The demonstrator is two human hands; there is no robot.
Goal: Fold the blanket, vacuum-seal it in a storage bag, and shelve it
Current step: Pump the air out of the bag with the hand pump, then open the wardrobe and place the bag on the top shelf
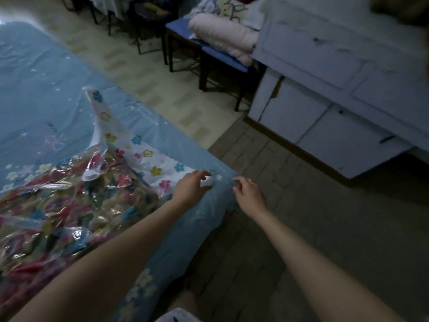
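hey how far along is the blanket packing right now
Done: the colourful blanket already lies inside the clear storage bag on the blue bed. In hand: the left hand pinches the bag's flowered open end at the bed corner, and the right hand curls beside it, apparently working on the closure. Left: the bag looks puffy, so vacuuming and shelving remain.

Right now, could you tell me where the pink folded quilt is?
In the head view it sits at upper centre-right: the pink quilt lies on a blue-topped table, right against the white cabinet.
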